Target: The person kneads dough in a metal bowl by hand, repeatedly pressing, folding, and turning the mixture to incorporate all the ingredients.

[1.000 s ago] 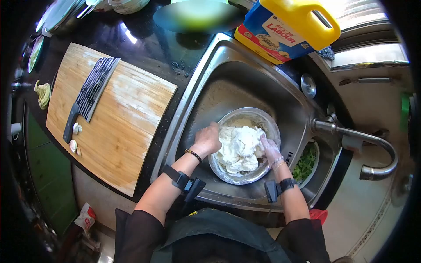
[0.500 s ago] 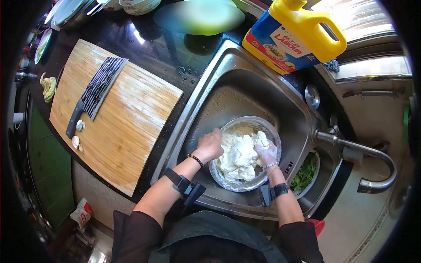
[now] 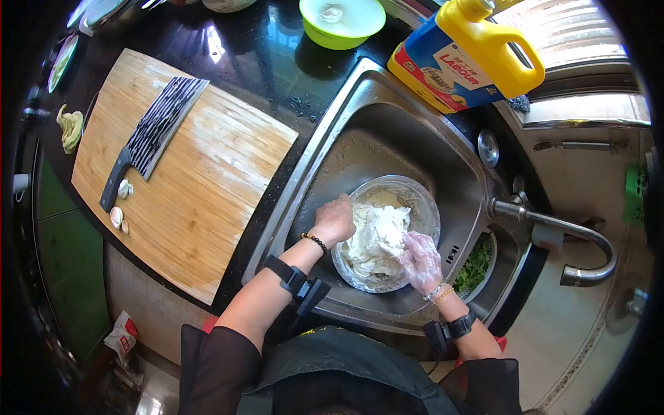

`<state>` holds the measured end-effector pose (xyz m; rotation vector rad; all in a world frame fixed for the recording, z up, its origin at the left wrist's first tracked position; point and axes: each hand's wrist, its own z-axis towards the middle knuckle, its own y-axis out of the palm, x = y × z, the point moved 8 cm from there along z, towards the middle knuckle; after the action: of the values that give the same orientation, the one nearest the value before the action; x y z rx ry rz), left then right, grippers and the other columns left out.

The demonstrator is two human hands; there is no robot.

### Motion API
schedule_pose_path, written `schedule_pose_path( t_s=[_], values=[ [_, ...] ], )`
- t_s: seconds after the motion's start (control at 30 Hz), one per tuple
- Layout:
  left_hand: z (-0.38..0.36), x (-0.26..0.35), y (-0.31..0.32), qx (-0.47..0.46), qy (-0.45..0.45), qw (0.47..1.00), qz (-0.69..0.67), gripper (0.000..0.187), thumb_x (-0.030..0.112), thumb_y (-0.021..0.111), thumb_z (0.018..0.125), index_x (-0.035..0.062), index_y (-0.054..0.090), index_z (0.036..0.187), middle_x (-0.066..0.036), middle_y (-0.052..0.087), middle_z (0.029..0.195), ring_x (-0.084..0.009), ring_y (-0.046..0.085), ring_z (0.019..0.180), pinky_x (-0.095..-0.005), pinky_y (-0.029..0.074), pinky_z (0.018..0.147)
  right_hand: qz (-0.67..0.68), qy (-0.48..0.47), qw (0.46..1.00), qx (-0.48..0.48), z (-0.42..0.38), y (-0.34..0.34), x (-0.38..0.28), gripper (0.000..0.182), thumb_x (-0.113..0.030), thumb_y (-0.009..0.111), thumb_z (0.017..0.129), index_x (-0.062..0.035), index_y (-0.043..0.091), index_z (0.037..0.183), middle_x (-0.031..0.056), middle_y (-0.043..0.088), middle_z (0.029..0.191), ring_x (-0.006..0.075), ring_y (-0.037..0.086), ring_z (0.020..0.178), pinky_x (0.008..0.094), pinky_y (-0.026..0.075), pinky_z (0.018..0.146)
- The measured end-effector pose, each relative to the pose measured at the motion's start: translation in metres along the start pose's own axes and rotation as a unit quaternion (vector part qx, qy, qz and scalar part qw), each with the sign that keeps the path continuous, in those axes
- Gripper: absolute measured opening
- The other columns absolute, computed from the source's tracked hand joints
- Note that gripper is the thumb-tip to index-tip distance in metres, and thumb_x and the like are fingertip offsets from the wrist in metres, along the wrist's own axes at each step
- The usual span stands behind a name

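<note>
In the bowl (image 3: 426, 207), white dough (image 3: 379, 235).

Two bare hands close together, right of the frame's middle.
The left hand (image 3: 335, 220) is curled, its fingertips partly hidden; the right hand (image 3: 420, 263), smeared white, has loosely bent fingers. Both forearms (image 3: 266, 296) reach up from the bottom.

Your right hand (image 3: 422, 261), deeper over the metal bowl (image 3: 427, 207) before, is now at its lower-right edge, beside the white dough (image 3: 379, 238). The green bowl (image 3: 335, 36) at top centre, blurred earlier, appears sharp.
</note>
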<state>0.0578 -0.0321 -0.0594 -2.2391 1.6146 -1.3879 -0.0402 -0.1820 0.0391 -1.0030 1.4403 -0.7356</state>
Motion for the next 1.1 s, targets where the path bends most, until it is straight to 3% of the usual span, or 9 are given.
schedule_pose_path(
  t_s=[0.17, 0.27, 0.4, 0.53, 0.6, 0.73, 0.87, 1.03, 1.1],
  values=[
    [0.002, -0.002, 0.002, 0.007, -0.001, 1.0, -0.015, 0.032, 0.003, 0.053, 0.064, -0.0047, 0.046, 0.094, -0.027, 0.058, 0.089, -0.0396, 0.056, 0.089, -0.0439, 0.045, 0.077, -0.01, -0.01, 1.0, -0.019, -0.001, 0.006, -0.023, 0.023, -0.014, 0.066, 0.064, -0.0048, 0.059, 0.084, 0.0128, 0.059, 0.085, 0.0307, 0.055, 0.081, 0.0376, 0.045, 0.072],
    [0.002, -0.002, 0.002, 0.008, -0.005, 1.0, -0.016, 0.032, 0.002, 0.054, 0.064, -0.005, 0.046, 0.095, -0.027, 0.058, 0.09, -0.0391, 0.056, 0.089, -0.0437, 0.045, 0.077, -0.07, 0.014, 0.993, -0.096, -0.005, 0.041, -0.027, 0.014, -0.016, 0.062, 0.067, -0.0066, 0.055, 0.073, 0.0107, 0.056, 0.077, 0.0298, 0.054, 0.079, 0.0389, 0.045, 0.066],
    [0.001, -0.002, 0.004, 0.003, -0.008, 1.0, -0.025, 0.033, 0.003, 0.055, 0.063, -0.0051, 0.046, 0.094, -0.027, 0.058, 0.09, -0.0387, 0.056, 0.089, -0.0434, 0.045, 0.077, -0.125, 0.079, 0.973, -0.175, -0.005, 0.078, -0.018, 0.019, -0.025, 0.055, 0.075, -0.0064, 0.054, 0.081, 0.0124, 0.056, 0.079, 0.0303, 0.055, 0.078, 0.0399, 0.045, 0.066],
    [0.005, -0.007, 0.005, 0.018, -0.013, 0.999, -0.03, 0.032, 0.002, 0.055, 0.063, -0.0059, 0.046, 0.093, -0.027, 0.058, 0.087, -0.0384, 0.057, 0.087, -0.0428, 0.045, 0.077, -0.145, 0.046, 0.971, -0.185, 0.001, 0.104, -0.019, 0.023, -0.027, 0.053, 0.076, -0.0051, 0.053, 0.084, 0.0147, 0.055, 0.083, 0.0306, 0.055, 0.079, 0.04, 0.045, 0.068],
    [0.005, -0.004, 0.007, 0.011, -0.002, 1.0, -0.008, 0.028, 0.004, 0.054, 0.068, -0.0043, 0.047, 0.093, -0.023, 0.06, 0.088, -0.034, 0.059, 0.087, -0.0398, 0.047, 0.076, -0.182, -0.01, 0.975, -0.127, 0.004, 0.109, -0.023, 0.025, -0.028, 0.053, 0.077, -0.0047, 0.052, 0.084, 0.0159, 0.054, 0.084, 0.0309, 0.054, 0.08, 0.04, 0.044, 0.068],
    [0.004, -0.003, 0.007, 0.011, -0.008, 1.0, 0.015, 0.027, 0.004, 0.054, 0.067, -0.0038, 0.046, 0.091, -0.023, 0.06, 0.086, -0.0338, 0.06, 0.085, -0.04, 0.047, 0.075, -0.172, 0.013, 0.969, -0.176, 0.015, 0.119, -0.017, 0.024, -0.029, 0.054, 0.076, -0.0067, 0.052, 0.085, 0.014, 0.052, 0.081, 0.0302, 0.054, 0.078, 0.0409, 0.043, 0.066],
    [0.002, 0.0, 0.005, 0.019, -0.013, 1.0, -0.003, 0.028, 0.002, 0.055, 0.064, -0.0047, 0.043, 0.088, -0.026, 0.058, 0.083, -0.0391, 0.058, 0.084, -0.0435, 0.045, 0.074, -0.123, -0.011, 0.984, -0.131, 0.024, 0.119, -0.006, 0.023, -0.029, 0.055, 0.075, -0.0076, 0.053, 0.084, 0.0127, 0.054, 0.081, 0.029, 0.055, 0.077, 0.0412, 0.043, 0.065],
    [0.003, 0.004, 0.002, 0.005, -0.017, 1.0, 0.011, 0.027, 0.002, 0.053, 0.065, -0.0044, 0.041, 0.088, -0.027, 0.058, 0.082, -0.0404, 0.057, 0.083, -0.0452, 0.044, 0.074, -0.082, 0.0, 0.987, -0.135, 0.049, 0.116, 0.009, 0.025, -0.034, 0.055, 0.074, -0.0095, 0.056, 0.073, 0.0118, 0.058, 0.076, 0.0265, 0.057, 0.07, 0.0408, 0.044, 0.064],
    [0.002, 0.003, 0.004, -0.01, -0.032, 0.999, 0.034, 0.036, 0.009, 0.064, 0.063, -0.0044, 0.043, 0.09, -0.024, 0.058, 0.084, -0.0365, 0.058, 0.084, -0.0425, 0.046, 0.074, -0.099, -0.017, 0.989, -0.108, 0.059, 0.111, 0.011, 0.028, -0.038, 0.054, 0.074, -0.0101, 0.056, 0.07, 0.0108, 0.058, 0.073, 0.0268, 0.057, 0.066, 0.0403, 0.044, 0.064]
  ],
)
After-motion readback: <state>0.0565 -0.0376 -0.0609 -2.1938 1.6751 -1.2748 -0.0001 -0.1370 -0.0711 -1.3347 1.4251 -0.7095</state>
